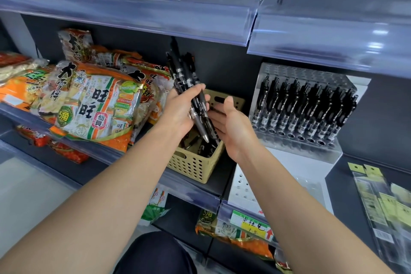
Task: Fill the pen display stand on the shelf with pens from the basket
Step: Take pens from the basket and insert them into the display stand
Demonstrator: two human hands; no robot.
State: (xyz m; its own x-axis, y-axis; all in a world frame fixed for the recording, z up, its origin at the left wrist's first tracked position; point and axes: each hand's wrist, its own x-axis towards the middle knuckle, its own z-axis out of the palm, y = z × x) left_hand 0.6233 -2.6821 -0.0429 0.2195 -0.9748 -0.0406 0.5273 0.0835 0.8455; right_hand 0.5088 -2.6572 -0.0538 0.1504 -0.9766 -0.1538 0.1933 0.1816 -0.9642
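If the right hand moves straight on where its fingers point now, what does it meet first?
Probably the bundle of pens gripped by the left hand, just ahead of the right hand over the basket; depth is unclear.

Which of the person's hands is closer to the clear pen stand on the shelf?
Right. The right hand hangs open just left of the pen stand; the left hand grips a bundle of pens farther left, over the basket.

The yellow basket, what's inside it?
Black pens lie loose inside the yellow basket, a few showing near its front wall. The left hand, gripping a bunch of pens, and the open right hand cover most of the inside, so their number cannot be told.
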